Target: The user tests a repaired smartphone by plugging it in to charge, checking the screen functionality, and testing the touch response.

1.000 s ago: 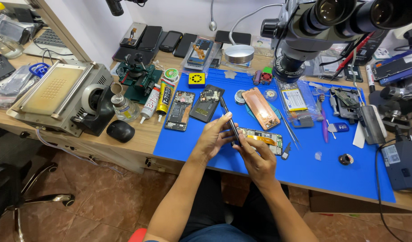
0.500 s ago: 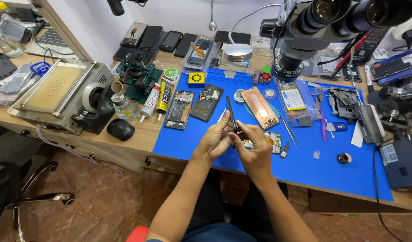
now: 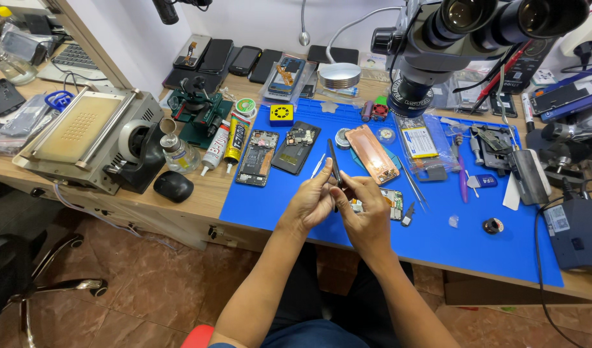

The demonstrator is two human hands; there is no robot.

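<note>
The tweezers (image 3: 334, 169), a dark slim pair, stand nearly upright between the two hands just above the near part of the blue mat (image 3: 270, 200). A second ago they were slanted lower, with the right hand down at the opened phone board (image 3: 391, 203); since then both hands have drawn together and lifted slightly, so the work has moved off the board and into the fingers. I judge that some small part is being handled at the tool's lower end, but it is too small to make out.

The left hand (image 3: 312, 205) is closed narrow, its thumb and forefinger pinching the tweezers low on the shaft. The right hand (image 3: 367, 216) is curled close against it, fingertips meeting at the same spot; whether it grips the tool or a tiny piece I cannot tell.

The board lies flat on the mat at 3 o'clock from the hands, partly hidden behind the right knuckles. At 12 o'clock lies a copper-coloured phone back (image 3: 372, 153); at 11 o'clock two opened phones (image 3: 276, 151) lie side by side. A second, silver pair of tweezers (image 3: 413, 183) rests at 2 o'clock. The microscope (image 3: 437, 45) hangs over the far part of the surface, its top cut off by the frame edge.
</note>
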